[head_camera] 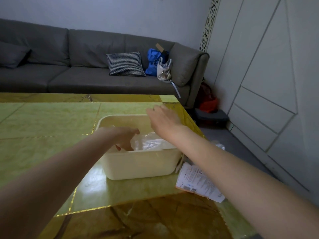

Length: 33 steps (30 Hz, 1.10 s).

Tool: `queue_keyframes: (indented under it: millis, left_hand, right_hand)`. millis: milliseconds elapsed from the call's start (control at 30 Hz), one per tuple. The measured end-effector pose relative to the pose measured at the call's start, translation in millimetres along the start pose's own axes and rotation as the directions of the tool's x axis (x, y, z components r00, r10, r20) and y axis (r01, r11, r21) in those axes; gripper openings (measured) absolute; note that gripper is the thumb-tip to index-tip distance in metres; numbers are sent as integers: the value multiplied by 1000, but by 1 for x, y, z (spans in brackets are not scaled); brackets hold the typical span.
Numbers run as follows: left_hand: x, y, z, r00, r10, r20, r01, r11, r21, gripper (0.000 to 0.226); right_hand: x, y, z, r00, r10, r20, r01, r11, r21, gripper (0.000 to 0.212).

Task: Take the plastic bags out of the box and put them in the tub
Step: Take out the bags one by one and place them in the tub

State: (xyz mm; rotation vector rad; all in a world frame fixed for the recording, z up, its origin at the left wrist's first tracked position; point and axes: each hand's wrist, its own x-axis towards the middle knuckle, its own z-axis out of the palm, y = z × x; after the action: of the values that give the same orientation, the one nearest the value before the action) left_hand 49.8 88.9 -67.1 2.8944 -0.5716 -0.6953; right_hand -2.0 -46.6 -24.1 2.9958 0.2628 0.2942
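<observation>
dim, bluish light; glare on the table (96, 183); hands motion-blurred.

left hand (126, 138) in tub (138, 165) on plastic bags (148, 143) | right hand (163, 118) above far rim

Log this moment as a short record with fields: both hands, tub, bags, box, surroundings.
left hand: reaching down inside the tub, fingers on the plastic bags; grip unclear
right hand: above the tub's far right corner, blurred, fingers look relaxed
tub: cream, on the green table
plastic bags: clear, crumpled in the tub
box: labelled cardboard, right of the tub, partly hidden by the right arm
background: grey sofa
</observation>
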Motion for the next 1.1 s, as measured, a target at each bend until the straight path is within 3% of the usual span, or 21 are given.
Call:
queue_keyframes:
  millis: [67,133,200,333,433,533,600,667,867,933,1033,1100]
  left_hand:
    - [-1,1,0,1000,21,-3,-21,999,24,76]
    - [-1,1,0,999,39,-15,-38,998,48,75]
    - [-6,0,-3,1000,14,-8,-14,1000,7,78]
    - [-15,-9,-12,995,-78,68,82,994,-65,88]
    - [-21,-10,-17,994,-96,47,98,993,-60,85]
    - [-35,0,-29,991,-67,-119,78,993,87,68]
    - [-46,12,-38,951,-12,-310,93,964,249,48]
    - [-54,29,-44,895,46,-444,90,956,280,33]
    - [-64,99,-30,882,260,-393,-263,964,47,24]
    - [-68,121,-23,862,337,-379,-372,928,-19,24]
    - [-75,145,-10,851,422,-313,-469,879,-88,27]
    - [-76,155,0,853,446,-271,-484,870,-95,32]
  right_hand:
    - [-3,-4,0,960,-96,261,60,988,143,29]
    - [-6,-3,5,846,-102,524,17,986,164,41]
    - [-5,3,17,785,-41,618,-48,991,128,47]
    - [0,9,42,748,86,658,-199,975,98,36]
    - [1,8,35,744,83,663,-166,984,63,37]
    - [-5,11,12,789,60,611,-149,984,96,48]
    - [-9,18,-1,853,54,519,-162,973,165,42]
    - [-17,29,-16,903,59,426,-170,959,227,31]
    - [-56,78,-60,936,170,308,-240,948,208,25]
    - [-72,92,-66,905,215,367,-298,936,188,32]
    - [-93,103,-63,794,232,561,-339,936,92,36]
    - [-103,106,-54,783,237,576,-330,942,61,30]
